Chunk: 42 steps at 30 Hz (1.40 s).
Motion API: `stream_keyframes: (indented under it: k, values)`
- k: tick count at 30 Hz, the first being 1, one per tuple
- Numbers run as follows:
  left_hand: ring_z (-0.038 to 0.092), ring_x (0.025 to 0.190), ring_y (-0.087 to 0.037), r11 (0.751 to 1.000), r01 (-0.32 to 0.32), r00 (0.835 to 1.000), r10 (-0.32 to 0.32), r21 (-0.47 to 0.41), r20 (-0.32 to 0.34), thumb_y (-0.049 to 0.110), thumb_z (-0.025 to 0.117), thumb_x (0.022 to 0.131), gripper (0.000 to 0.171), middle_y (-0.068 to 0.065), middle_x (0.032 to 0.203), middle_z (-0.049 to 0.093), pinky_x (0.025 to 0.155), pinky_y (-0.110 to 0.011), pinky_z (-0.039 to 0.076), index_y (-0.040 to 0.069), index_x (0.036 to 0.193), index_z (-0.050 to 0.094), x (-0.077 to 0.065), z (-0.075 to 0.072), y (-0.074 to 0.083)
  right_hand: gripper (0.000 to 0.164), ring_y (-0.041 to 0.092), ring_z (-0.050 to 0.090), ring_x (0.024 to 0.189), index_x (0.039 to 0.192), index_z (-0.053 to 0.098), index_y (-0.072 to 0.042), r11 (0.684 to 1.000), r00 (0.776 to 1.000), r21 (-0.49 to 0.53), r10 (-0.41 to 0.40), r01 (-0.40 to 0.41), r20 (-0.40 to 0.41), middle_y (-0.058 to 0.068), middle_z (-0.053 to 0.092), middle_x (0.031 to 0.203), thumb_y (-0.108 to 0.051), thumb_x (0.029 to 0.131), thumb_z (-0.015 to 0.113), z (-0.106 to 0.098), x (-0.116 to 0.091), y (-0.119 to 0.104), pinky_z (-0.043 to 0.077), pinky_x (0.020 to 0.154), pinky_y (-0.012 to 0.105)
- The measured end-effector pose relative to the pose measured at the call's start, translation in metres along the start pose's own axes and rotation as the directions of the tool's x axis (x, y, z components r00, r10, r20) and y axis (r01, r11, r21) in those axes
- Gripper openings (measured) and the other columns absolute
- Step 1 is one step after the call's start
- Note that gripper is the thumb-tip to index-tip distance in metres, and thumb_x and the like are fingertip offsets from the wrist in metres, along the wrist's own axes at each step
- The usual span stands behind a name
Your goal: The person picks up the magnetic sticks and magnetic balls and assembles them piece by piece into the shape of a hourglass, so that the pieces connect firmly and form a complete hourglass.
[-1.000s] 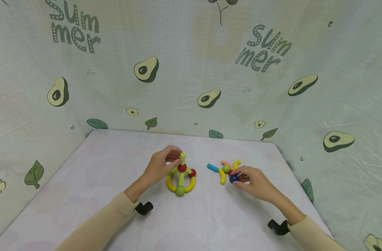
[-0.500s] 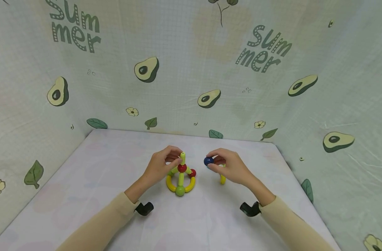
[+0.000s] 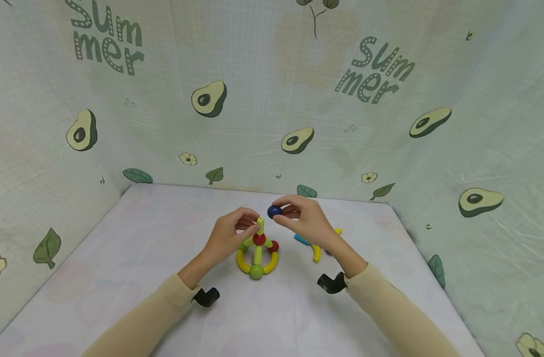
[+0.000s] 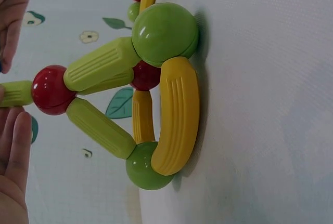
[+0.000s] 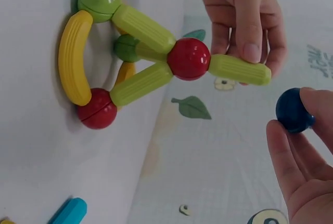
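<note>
My left hand (image 3: 234,233) pinches the upright light-green stick (image 5: 240,70) that tops a small frame of toy sticks and balls. Below that stick sits a red ball (image 5: 189,58), from which light-green sticks slope down to a ring of curved yellow sticks (image 4: 178,115) joined by green balls (image 4: 165,33) and a red ball (image 5: 97,108). Up and to the right of the stick's top, my right hand (image 3: 305,218) holds a dark blue ball (image 3: 274,211) between thumb and fingers. In the right wrist view a small gap separates the ball from the stick's end.
Loose pieces lie on the white cloth to the right, partly behind my right arm: a blue stick (image 3: 301,239), a curved yellow stick (image 3: 316,253) and others. A patterned cloth wall (image 3: 245,163) stands behind the table.
From the loose pieces, my right hand has carried the dark blue ball left and up to near the top of the upright stick. My left hand has stayed in place.
</note>
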<state>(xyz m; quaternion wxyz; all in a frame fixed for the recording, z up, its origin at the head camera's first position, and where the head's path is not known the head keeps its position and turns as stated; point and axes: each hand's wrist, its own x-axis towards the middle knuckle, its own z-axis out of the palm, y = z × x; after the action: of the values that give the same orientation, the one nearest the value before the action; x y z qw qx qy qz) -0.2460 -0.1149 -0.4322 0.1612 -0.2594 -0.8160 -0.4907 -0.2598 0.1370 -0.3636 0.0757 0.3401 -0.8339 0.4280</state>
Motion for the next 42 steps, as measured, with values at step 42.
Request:
stream_keyframes:
  k: [42]
  values:
    - [0.074,0.101,-0.012,1.000,-0.007,0.999,0.005,-0.026,-0.046,0.016,0.081,0.096,0.035,-0.001,0.119,0.073,0.089,-0.024,0.061,0.014,0.127,0.066,0.004,-0.007,0.009,0.028,0.024,0.075,0.109,0.124,0.071,-0.007,0.984,1.000,0.178,0.023,-0.023,0.003,0.007,0.073,0.121,-0.008,0.097,0.079,0.021,0.008,0.000,0.062,0.090,0.029]
